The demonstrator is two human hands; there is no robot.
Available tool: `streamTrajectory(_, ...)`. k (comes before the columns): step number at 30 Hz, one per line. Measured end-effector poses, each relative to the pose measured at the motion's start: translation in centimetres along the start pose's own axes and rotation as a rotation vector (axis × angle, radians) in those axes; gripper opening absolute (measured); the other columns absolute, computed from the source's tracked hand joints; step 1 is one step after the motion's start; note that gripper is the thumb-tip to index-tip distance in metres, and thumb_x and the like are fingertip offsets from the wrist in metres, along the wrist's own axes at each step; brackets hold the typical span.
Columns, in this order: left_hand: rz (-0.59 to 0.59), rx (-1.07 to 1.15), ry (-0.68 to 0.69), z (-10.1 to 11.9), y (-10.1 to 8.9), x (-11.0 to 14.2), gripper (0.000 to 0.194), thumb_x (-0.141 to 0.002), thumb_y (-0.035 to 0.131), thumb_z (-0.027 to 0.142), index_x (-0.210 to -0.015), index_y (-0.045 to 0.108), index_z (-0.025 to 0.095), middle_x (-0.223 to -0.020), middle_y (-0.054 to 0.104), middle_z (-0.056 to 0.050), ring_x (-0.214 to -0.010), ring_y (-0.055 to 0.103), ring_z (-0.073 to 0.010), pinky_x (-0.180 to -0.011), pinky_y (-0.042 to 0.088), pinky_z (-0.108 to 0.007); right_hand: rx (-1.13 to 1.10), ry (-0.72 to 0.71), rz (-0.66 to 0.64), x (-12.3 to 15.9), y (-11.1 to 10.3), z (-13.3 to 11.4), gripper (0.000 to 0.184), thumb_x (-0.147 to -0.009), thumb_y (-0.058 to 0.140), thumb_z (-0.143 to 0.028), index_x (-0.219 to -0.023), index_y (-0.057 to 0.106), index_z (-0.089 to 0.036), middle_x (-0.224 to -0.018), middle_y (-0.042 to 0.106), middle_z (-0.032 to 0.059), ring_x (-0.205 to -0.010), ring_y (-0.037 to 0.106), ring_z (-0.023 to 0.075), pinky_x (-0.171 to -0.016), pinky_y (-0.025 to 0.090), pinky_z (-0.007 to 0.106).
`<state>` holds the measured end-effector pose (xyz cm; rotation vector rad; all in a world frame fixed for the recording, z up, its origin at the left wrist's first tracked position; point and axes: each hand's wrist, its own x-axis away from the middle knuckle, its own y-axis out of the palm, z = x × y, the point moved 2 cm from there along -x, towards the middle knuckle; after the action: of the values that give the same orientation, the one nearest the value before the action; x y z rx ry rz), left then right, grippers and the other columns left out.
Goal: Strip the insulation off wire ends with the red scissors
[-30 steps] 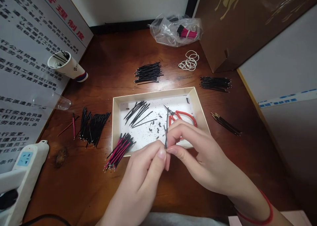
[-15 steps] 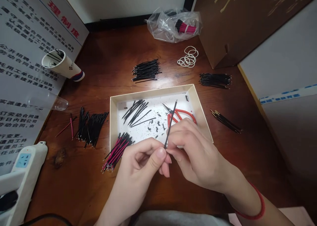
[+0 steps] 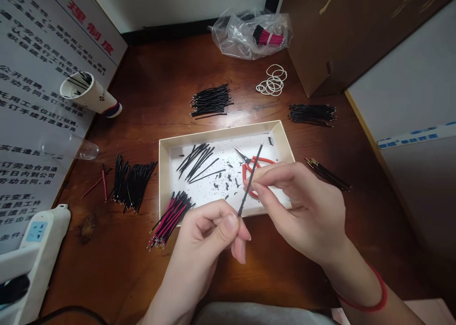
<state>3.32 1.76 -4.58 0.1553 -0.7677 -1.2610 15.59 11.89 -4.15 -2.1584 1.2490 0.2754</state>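
My right hand (image 3: pixel 306 206) pinches a short black wire (image 3: pixel 252 175) near its middle, tilted up to the right over the front edge of a shallow cream tray (image 3: pixel 164 173). My left hand (image 3: pixel 210 234) sits just below the wire's lower end, fingers curled, thumb and forefinger close to the tip. Red-handled scissors (image 3: pixel 261 162), loose black wires (image 3: pixel 197 158) and small black offcuts lie in the tray. A pile of red-and-black wires (image 3: pixel 169 218) hangs over the tray's front left corner.
On the brown table lie black wire piles at left (image 3: pixel 133 185), back centre (image 3: pixel 210 101), back right (image 3: pixel 311 114) and right (image 3: pixel 327 174). Rubber bands (image 3: pixel 272 82), a plastic bag (image 3: pixel 249 33), a paper cup (image 3: pixel 87 94), a power strip (image 3: pixel 32 249) and a brown box (image 3: pixel 342 35) surround them.
My right hand slid up along the wire and moved right, away from my left hand. The wire tilted from upright to leaning right. My left fingers loosened at its lower end.
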Motion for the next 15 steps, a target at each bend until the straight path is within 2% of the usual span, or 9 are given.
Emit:
streamTrajectory(5,0.047,0.040,0.040,0.1,-0.2,-0.2,0.028,-0.082,0.077,0.039,-0.067,0.068,0.017,-0.049,0.061,0.004,-0.052,0.050,-0.0075,-0.056,0.036,-0.019,0.030,0.057,-0.031,0.4,0.6,0.0,0.021,-0.083,0.071,-0.003,-0.079,0.060,-0.020,-0.074,0.072,-0.0033,-0.070,0.070,0.0113,-0.068,0.056,0.022)
streamTrajectory(10,0.056,0.010,0.055,0.2,-0.4,-0.2,0.029,-0.083,0.076,0.040,-0.066,0.069,0.018,-0.049,0.060,0.004,-0.050,0.049,-0.0074,-0.054,0.035,-0.019,0.072,0.079,-0.151,0.2,0.7,-0.3,0.013,-0.085,0.072,-0.011,-0.078,0.065,-0.020,-0.071,0.067,-0.0015,-0.067,0.063,0.0128,-0.064,0.051,0.026)
streamTrajectory(13,0.086,-0.059,0.052,0.3,-0.5,-0.1,0.031,-0.084,0.075,0.042,-0.065,0.069,0.018,-0.050,0.060,0.004,-0.051,0.048,-0.0072,-0.055,0.036,-0.019,-0.040,0.087,-0.135,-0.1,0.2,-0.8,0.014,-0.085,0.069,-0.007,-0.083,0.064,-0.020,-0.076,0.066,-0.0014,-0.071,0.062,0.0125,-0.067,0.052,0.026)
streamTrajectory(15,0.107,-0.114,0.054,0.4,-0.5,0.1,0.033,-0.084,0.075,0.042,-0.063,0.067,0.018,-0.050,0.060,0.004,-0.051,0.046,-0.0070,-0.055,0.036,-0.019,-0.149,0.037,-0.132,-0.2,-0.1,-1.3,0.014,-0.084,0.072,-0.007,-0.087,0.064,-0.019,-0.081,0.066,-0.0003,-0.077,0.063,0.0119,-0.071,0.053,0.024)
